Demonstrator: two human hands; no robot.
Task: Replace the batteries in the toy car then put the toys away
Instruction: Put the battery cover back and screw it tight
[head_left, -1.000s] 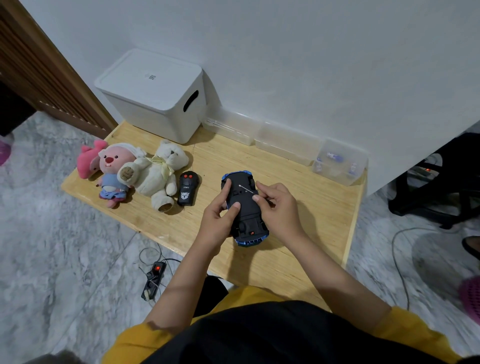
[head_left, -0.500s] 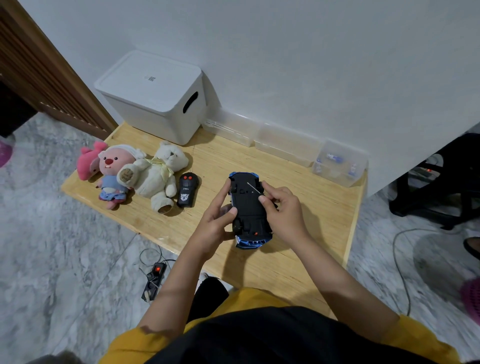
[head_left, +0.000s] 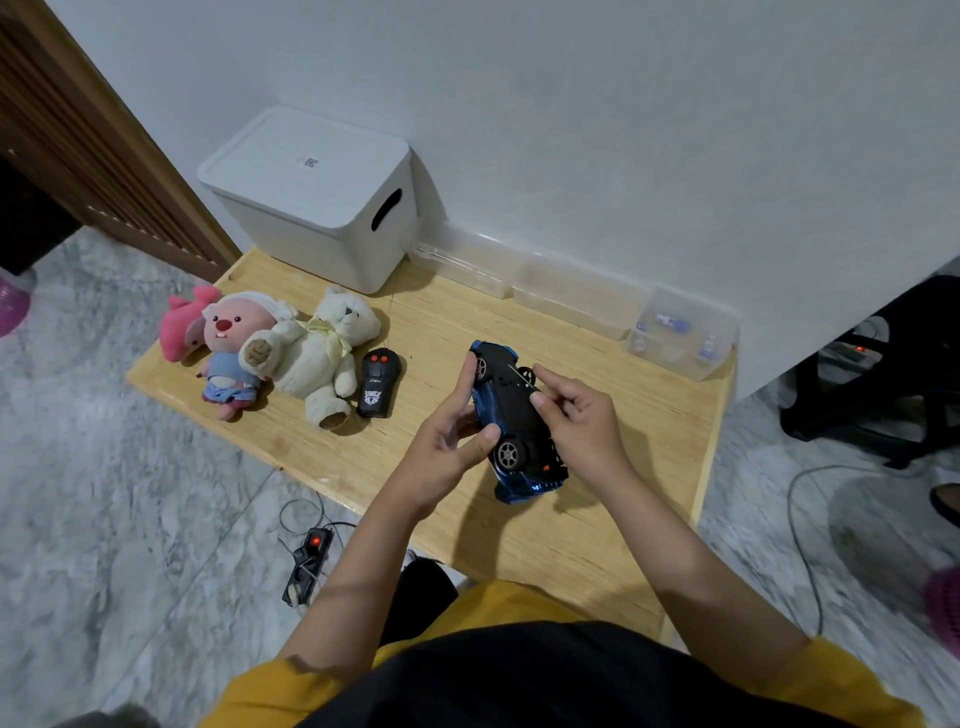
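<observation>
Holding a blue toy car (head_left: 511, 415) above the middle of a low wooden table (head_left: 613, 519), a person in yellow sleeves works with both hands in the head view. The car is tipped on its side, black underside turned toward the right, two wheels showing. The left hand (head_left: 447, 441) grips it from the left, thumb curled against the body near the nearer wheel and a finger stretched up to the far wheel. The right hand (head_left: 582, 421) curls round the right side of the car, its forefinger and thumb held close together by the underside; whether they pinch anything is too small to tell.

Left of the car, well apart, a black remote control (head_left: 378, 383) with two red buttons lies flat on the table. Just beside it lies a cream teddy bear (head_left: 319, 353), touching a pink plush doll (head_left: 234, 348) at the table's left end.

At the far left, against the wall, stands a white lidded storage box (head_left: 317, 202). To its right, along the wall, sits a row of clear plastic bins (head_left: 571, 291); the rightmost clear bin (head_left: 680, 332) holds small blue-and-white items. A power strip (head_left: 309, 566) with a red light lies on the marble floor.
</observation>
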